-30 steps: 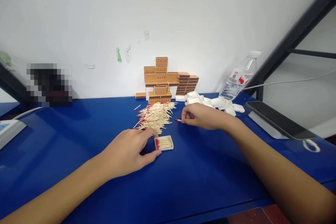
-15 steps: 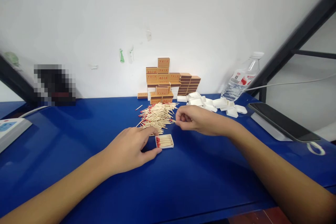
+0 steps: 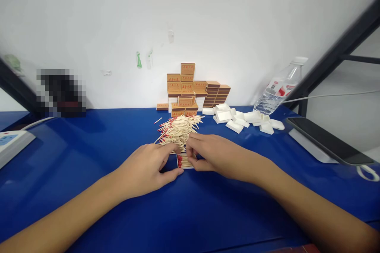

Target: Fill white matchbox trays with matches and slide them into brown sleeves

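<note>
A small white matchbox tray [image 3: 187,168] lies on the blue table, partly filled with red-tipped matches [image 3: 183,161]. The thumb and index finger of my left hand [image 3: 148,168] grip its left end. Over the tray's right part, my right hand [image 3: 215,152] is closed in a pinch on a match, which its fingers now mostly hide. Just behind the tray spreads a heap of loose matches [image 3: 176,128], their red heads mostly toward the left.
Behind the heap, printed matchboxes [image 3: 187,86] are stacked against the wall. Several white empty trays [image 3: 224,116] lie to their right, near a tilted water bottle [image 3: 279,89]. A phone [image 3: 328,140] rests at far right; a power strip [image 3: 14,146] sits at left.
My right hand has moved from the right side of the match heap down and left onto the tray, carrying a match. My left hand keeps its grip. The view has shifted slightly.
</note>
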`<state>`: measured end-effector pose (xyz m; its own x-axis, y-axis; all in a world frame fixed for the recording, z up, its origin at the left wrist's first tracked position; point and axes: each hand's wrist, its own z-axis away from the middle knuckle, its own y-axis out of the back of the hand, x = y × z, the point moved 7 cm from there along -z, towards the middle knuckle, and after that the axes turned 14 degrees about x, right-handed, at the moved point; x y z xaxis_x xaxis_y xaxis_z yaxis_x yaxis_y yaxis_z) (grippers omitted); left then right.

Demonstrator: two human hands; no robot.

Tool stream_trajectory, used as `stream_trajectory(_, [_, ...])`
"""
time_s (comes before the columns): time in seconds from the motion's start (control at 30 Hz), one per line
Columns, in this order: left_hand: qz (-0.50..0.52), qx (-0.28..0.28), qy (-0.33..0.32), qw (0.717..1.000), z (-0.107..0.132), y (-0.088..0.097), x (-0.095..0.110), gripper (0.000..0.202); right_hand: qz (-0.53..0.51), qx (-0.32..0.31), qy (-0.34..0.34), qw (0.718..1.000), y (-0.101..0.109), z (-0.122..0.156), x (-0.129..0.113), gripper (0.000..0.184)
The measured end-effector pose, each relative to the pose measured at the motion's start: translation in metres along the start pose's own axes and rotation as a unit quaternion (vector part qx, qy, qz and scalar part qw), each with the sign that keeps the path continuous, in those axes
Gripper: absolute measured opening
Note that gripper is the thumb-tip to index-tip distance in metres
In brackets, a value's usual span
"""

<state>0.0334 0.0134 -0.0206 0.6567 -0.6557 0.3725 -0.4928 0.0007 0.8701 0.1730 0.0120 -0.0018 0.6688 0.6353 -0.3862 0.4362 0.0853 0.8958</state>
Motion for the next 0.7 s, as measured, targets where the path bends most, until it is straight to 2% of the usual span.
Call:
stream_trajectory(0.17, [-0.007, 0.001, -0.005, 1.000, 0.0009, 0.0004, -0.0007, 0.027, 0.015, 0.014, 0.017, 1.000, -0.0007, 0.0002, 0.0021, 0.006])
stream_trajectory(0.3, [-0.007, 0.006, -0.008, 1.000, 0.0012, 0.0007, 0.0001, 0.029, 0.013, 0.015, 0.009, 1.000, 0.0040, 0.0017, 0.0053, 0.012])
stream_trajectory(0.7, [-0.018, 0.006, -0.008, 1.000, -0.0001, 0.0023, 0.0015, 0.029, 0.013, 0.024, 0.010, 1.000, 0.0028, 0.0010, 0.0036, 0.012])
